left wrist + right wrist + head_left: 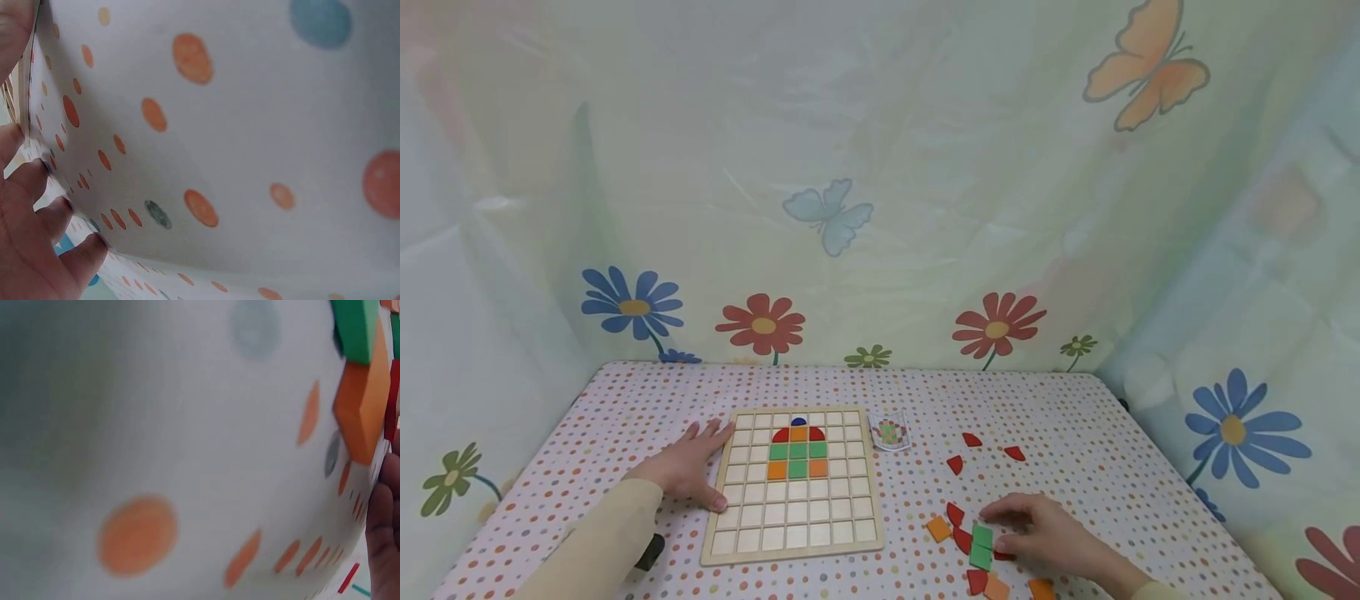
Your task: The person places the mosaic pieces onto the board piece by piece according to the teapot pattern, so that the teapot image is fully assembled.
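Observation:
A wooden grid board [760, 487] lies on the dotted tablecloth. On its upper part flat tiles form a figure: a blue half-round piece [799, 422] on top, red quarter-rounds [781, 435], and orange and green squares [797, 469] below. My left hand [688, 467] rests with spread fingers along the board's left edge, thumb tip on the frame. To the right of the board, my right hand [1037, 529] is low over a loose pile, thumb and fingers apart. Green square tiles [981, 546] are at its fingertips, and a red piece [1002, 556] is partly hidden under its thumb.
A small picture card [890, 431] lies beside the board's upper right corner. Several red quarter-rounds [972, 439] are scattered behind the pile. Loose orange squares [937, 528] lie around it. A black object [651, 552] sits by the left forearm. A flowered curtain hangs behind the table.

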`<state>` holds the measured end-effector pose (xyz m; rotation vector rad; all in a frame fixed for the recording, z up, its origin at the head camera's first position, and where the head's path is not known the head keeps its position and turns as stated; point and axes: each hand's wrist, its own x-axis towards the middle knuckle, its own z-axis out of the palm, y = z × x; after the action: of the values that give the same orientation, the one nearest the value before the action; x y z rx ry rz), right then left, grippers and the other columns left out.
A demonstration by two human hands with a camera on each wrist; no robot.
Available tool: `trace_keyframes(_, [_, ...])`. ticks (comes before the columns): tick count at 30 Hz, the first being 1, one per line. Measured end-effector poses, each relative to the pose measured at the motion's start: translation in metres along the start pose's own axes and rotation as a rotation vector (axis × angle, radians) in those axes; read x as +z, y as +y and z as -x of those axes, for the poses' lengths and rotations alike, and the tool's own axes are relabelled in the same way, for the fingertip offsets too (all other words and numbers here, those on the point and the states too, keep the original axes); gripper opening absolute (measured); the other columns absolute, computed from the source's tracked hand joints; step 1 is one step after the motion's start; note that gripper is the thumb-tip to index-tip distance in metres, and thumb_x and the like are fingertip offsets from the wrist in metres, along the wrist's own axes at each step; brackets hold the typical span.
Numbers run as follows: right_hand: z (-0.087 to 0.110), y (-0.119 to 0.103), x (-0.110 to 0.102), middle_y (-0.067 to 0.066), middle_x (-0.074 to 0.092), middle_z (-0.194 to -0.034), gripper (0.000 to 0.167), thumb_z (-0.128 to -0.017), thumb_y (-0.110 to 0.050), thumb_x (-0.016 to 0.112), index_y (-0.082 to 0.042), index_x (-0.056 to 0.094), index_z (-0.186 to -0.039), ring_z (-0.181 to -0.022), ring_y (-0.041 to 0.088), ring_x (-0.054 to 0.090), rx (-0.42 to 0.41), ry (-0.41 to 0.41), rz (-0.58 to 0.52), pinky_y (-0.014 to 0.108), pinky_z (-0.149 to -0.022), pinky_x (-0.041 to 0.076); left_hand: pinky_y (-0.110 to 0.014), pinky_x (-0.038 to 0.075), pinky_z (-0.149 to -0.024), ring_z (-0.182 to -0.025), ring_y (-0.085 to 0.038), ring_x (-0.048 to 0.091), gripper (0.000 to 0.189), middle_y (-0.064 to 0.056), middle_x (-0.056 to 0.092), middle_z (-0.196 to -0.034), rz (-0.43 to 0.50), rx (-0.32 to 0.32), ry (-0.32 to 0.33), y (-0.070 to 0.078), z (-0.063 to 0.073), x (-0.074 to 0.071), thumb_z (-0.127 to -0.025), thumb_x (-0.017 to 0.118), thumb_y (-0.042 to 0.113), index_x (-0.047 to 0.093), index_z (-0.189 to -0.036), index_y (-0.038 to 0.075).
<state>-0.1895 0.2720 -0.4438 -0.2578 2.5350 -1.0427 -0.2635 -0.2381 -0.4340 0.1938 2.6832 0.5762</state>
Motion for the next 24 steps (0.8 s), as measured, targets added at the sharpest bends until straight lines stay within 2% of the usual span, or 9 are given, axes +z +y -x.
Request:
trace_keyframes(4, [-0.004,-0.003,0.003,0.004,0.073,-0.111,0.029,-0.086,-0.016,0.082,-0.007,0.074,-0.113,-0.101,0.022,0.067,0.004,0.016,0.027,0.044,-0.089,0.059,-0.077,0.016,-0.117,-0.155,-0.054,0.003,0.125,-0.027,0.012,-0.169,0.007,-0.006,-0.002,-0.001,0.000,0.001,-0.063,0.096,0.038,0.025,-0.162,0.007])
trace_keyframes(11, [-0.010,-0.008,0.006,-0.001,0.070,-0.102,0.023,-0.087,-0.015,0.081,-0.008,0.073,-0.108,-0.087,0.016,0.058,0.037,0.039,0.059,0.026,-0.073,0.052,-0.079,0.016,-0.116,-0.153,-0.057,0.004,0.126,-0.029,0.014,-0.168,0.009,0.024,0.016,0.000,0.001,0.000,-0.061,0.096,0.037,0.027,-0.161,0.006])
trace_keyframes(19, [-0.011,-0.009,0.005,0.000,0.070,-0.103,0.033,-0.084,-0.021,0.085,-0.006,0.072,-0.111,-0.089,0.017,0.058,0.031,0.052,0.055,0.024,-0.071,0.051,-0.079,0.016,-0.116,-0.153,-0.057,0.005,0.126,-0.028,0.014,-0.168,0.003,0.024,0.022,-0.001,-0.001,0.001,-0.061,0.096,0.037,0.028,-0.161,0.006])
trace_keyframes(24, [-0.014,-0.010,0.008,-0.001,0.067,-0.094,0.027,-0.083,-0.018,0.085,-0.006,0.070,-0.103,-0.083,0.017,0.056,0.064,0.087,0.086,0.024,-0.068,0.049,-0.080,0.016,-0.115,-0.153,-0.057,0.004,0.126,-0.029,0.014,-0.168,0.006,0.017,0.015,-0.002,-0.002,0.002,-0.060,0.096,0.038,0.028,-0.161,0.006])
